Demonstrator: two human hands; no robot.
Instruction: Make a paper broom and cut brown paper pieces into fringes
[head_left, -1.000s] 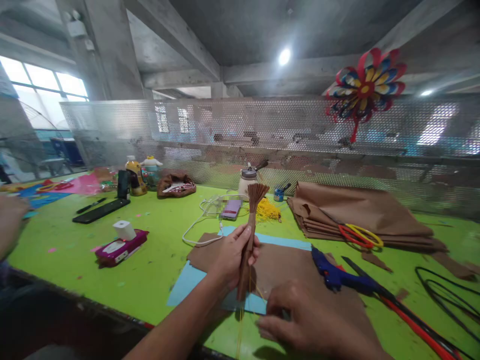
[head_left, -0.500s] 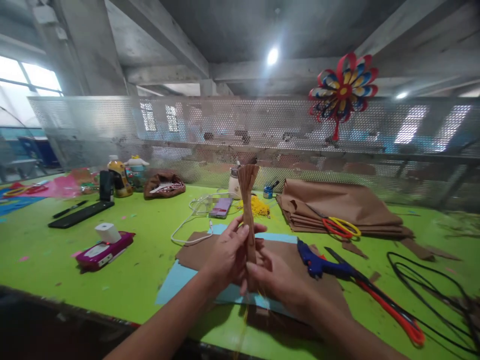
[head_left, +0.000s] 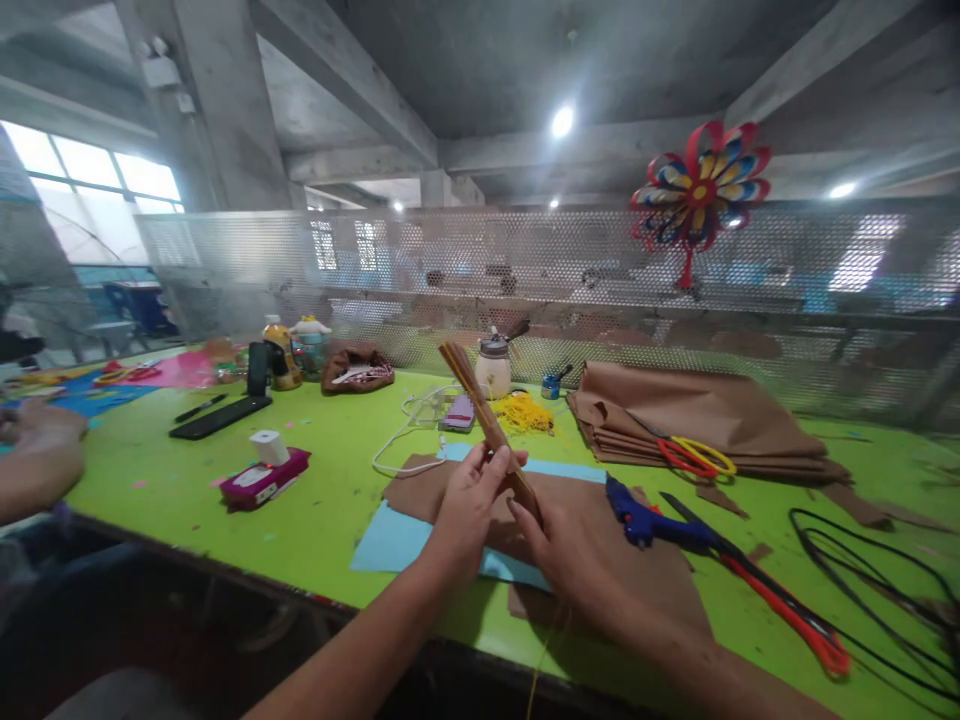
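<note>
A bundle of pleated brown paper (head_left: 480,402) is held between my two hands over the table, tilted with its upper end to the left. My left hand (head_left: 478,490) pinches it around the middle. Lower down, my right hand (head_left: 551,545) grips its bottom end, which the fingers partly hide. A thin yellow thread (head_left: 541,655) hangs below my right hand. Underneath lie a brown paper sheet (head_left: 637,560) and a light blue sheet (head_left: 390,535). The blue glue gun (head_left: 637,512) rests to the right of my right hand.
Scissors with red handles (head_left: 787,610) and a black cable (head_left: 862,570) lie at right. Folded brown paper (head_left: 690,410) with red-and-yellow scissors (head_left: 694,455) sits behind. Yellow threads (head_left: 525,412), a jar (head_left: 493,368) and a purple pack (head_left: 262,480) stand farther off. Another person's hand (head_left: 45,440) is at far left.
The pleated paper has gone from upright to leaning left, its edge now turned toward me. The view has swung left, and another person's arm has come in at the left.
</note>
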